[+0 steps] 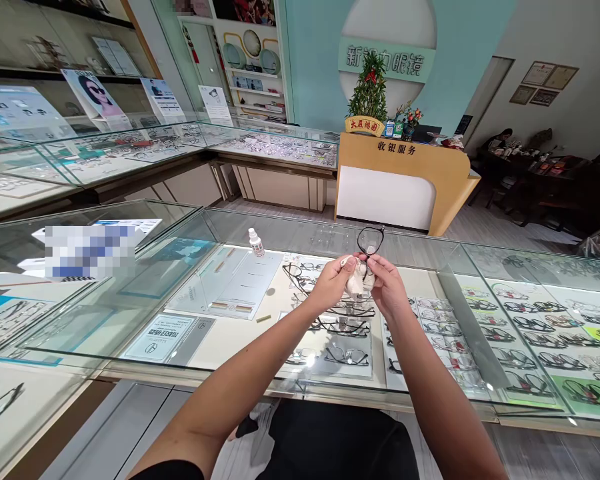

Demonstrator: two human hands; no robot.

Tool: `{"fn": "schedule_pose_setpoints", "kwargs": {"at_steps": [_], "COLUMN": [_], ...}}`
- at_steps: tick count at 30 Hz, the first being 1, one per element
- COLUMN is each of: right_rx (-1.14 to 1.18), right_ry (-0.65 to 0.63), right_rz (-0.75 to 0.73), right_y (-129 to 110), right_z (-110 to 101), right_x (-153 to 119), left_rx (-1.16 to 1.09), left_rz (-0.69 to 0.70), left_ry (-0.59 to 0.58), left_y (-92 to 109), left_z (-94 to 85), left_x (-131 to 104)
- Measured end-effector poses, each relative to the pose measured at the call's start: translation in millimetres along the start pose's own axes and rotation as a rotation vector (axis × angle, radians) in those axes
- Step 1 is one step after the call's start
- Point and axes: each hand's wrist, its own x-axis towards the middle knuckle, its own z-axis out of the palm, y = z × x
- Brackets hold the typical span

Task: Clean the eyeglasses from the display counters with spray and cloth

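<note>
Over the clear-glass display counter (260, 341), my left hand (334, 280) and right hand (387, 283) together pinch black-framed, round-lensed eyeglasses (371, 241) and a crumpled cream cloth (355, 284). Wiping seems the step in hand; the next move calls for light, steady pressure.

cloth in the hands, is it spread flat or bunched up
Bunched up: the pale cloth shows crumpled folds, gathered between the left hand and right hand.

blk glasses (371, 241), cream cloth (355, 285); wht bottle (256, 243)
</note>
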Motion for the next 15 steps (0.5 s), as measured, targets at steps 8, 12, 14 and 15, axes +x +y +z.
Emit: {"fn": "schedule_pose_setpoints", "kwargs": {"at_steps": [8, 12, 14, 15], "right_rx": [-0.035, -0.275, -0.580, -0.772], "right_ry": [0.162, 0.201, 0.137, 0.087], "right_rz": [-0.236, -0.490, -0.615, -0.672], "right_y": [-12, -32, -46, -54], "right_z": [-30, -46, -44, -40], "right_x": [15, 14, 4, -2], "left_rx": [-0.194, -0.359, -0.400, -0.418], "left_rz": [-0.126, -0.225, -0.328, -0.377], "left_ry": [0.015, 0.002, -0.093, -0.150], "left_y": [-6, -6, -3, -2], "left_z": [-9.7, -25.2, -35.2, -40.5], "left_x": [11, 22, 26, 26]}}
